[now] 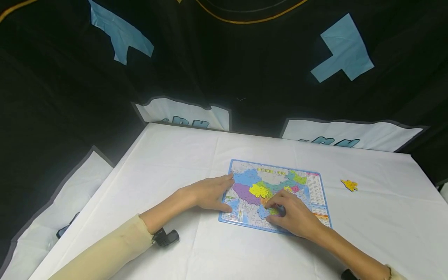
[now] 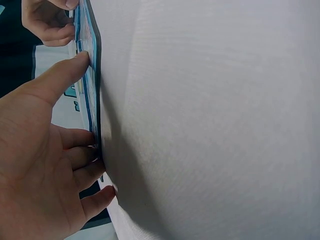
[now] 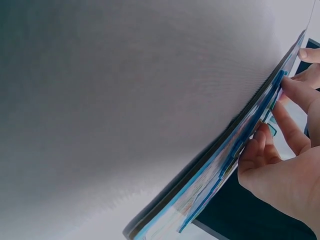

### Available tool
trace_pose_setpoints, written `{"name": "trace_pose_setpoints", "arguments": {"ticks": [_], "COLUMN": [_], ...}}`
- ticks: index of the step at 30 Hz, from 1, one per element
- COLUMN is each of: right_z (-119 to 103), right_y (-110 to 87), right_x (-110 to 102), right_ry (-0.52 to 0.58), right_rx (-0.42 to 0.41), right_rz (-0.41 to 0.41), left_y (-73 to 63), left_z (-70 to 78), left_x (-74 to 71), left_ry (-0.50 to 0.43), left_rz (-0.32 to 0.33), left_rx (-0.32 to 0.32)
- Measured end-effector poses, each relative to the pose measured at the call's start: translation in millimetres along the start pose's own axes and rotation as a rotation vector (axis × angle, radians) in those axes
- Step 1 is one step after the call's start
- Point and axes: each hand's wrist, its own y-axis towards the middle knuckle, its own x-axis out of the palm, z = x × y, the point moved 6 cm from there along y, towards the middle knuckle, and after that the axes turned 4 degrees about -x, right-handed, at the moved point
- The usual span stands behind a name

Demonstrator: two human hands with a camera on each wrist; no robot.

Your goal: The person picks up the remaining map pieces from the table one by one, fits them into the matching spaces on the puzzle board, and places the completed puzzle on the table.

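Note:
A map puzzle board (image 1: 252, 223) with a blue border and bright pieces lies on the white table, seen from above in the head view. My left hand (image 1: 212, 193) rests at its left edge, thumb on the board and fingers fairly straight; the left wrist view shows this hand (image 2: 45, 155) from the palm side. Over the board's lower middle, my right hand (image 1: 293, 214) has its thumb and index fingertips around a small green puzzle piece (image 1: 274, 211). In the right wrist view the right hand's (image 3: 290, 155) fingertips touch the board's surface (image 3: 172, 216).
A loose yellow puzzle piece (image 1: 349, 185) lies on the white tablecloth (image 1: 175, 155) to the right of the board. Dark fabric (image 1: 224, 70) with light blue patches hangs beyond the table's far edge. A black wrist camera (image 1: 166, 237) sits on the left wrist.

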Motion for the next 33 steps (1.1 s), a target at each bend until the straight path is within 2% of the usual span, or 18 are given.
{"name": "trace_pose_setpoints", "arguments": {"ticks": [11, 19, 33], "right_z": [1.2, 3.9, 1.0], "right_y": [0.0, -1.7, -0.6], "right_x": [-0.3, -2.1, -1.6], "right_ry": [0.013, 0.009, 0.028], "right_rx": [0.013, 0.051, 0.016], "right_rz": [0.006, 0.008, 0.000], "left_y": [-0.4, -0.8, -0.2], "left_z": [0.6, 1.5, 0.3], "left_x": [-1.0, -1.6, -0.4], "left_ry": [0.001, -0.006, -0.012], "left_rz": [-0.006, -0.007, -0.015], "left_rx": [-0.007, -0.001, -0.013]}}
